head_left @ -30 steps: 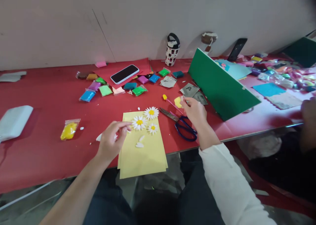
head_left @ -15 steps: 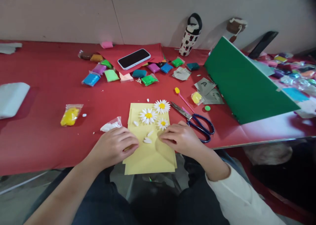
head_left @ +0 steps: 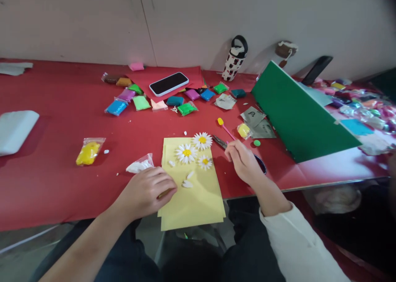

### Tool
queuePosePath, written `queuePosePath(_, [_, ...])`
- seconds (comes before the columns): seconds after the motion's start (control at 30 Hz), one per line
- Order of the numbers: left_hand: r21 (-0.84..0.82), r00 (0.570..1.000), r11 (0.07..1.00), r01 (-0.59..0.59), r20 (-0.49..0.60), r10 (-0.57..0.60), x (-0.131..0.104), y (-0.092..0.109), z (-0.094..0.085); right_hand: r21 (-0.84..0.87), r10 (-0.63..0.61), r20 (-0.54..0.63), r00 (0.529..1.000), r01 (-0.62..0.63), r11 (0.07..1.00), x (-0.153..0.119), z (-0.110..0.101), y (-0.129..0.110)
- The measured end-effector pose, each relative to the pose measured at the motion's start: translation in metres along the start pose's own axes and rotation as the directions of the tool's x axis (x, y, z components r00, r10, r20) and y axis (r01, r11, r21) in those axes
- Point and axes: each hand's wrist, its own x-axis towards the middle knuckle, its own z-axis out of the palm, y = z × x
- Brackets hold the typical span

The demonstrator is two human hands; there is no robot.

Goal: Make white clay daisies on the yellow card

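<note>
My left hand rests at the left edge of the stacked yellow paper, fingers curled together; whatever they hold, if anything, is hidden. On the paper lie three white daisies with yellow centres, among them a large daisy, and a few loose white petals. Over the scissors is my right hand, its fingers closed near the blades. It covers the middle of the scissors and part of a pink stick; which of these it grips, I cannot tell. A bag of white clay lies behind my left hand.
A green board leans at the right. Several clay packets, including a blue packet, lie around a phone. A patterned bottle stands by the wall. A yellow-tipped pink tool and a yellow clay bag lie on the red table.
My right hand has moved right, from beside the petals on the paper to over the scissors. My left hand stays by the paper's left edge. The view has tilted up slightly.
</note>
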Motion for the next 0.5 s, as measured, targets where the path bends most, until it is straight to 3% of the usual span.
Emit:
queuePosePath(0.17, [0.037, 1.000, 0.999, -0.026, -0.016, 0.027, 0.001, 0.002, 0.001, -0.016, 0.093, -0.161, 0.982, -0.097, 0.995, 0.008, 0.002, 0.017])
queuePosePath(0.33, [0.111, 0.993, 0.993, -0.042, -0.106, 0.053, 0.003, 0.000, 0.003, -0.011, 0.160, -0.273, 0.948, -0.170, 0.985, 0.022, 0.009, 0.030])
queuePosePath(0.43, [0.149, 0.990, 0.988, -0.026, -0.130, 0.045, 0.007, 0.002, 0.002, -0.084, 0.043, -0.277, 0.960, -0.069, 0.994, 0.019, 0.014, 0.019])
queuePosePath(0.5, [0.146, 0.994, 0.989, -0.010, -0.104, 0.025, 0.009, 0.005, 0.001, -0.087, -0.061, -0.183, 0.981, 0.046, 0.995, 0.009, 0.015, 0.000])
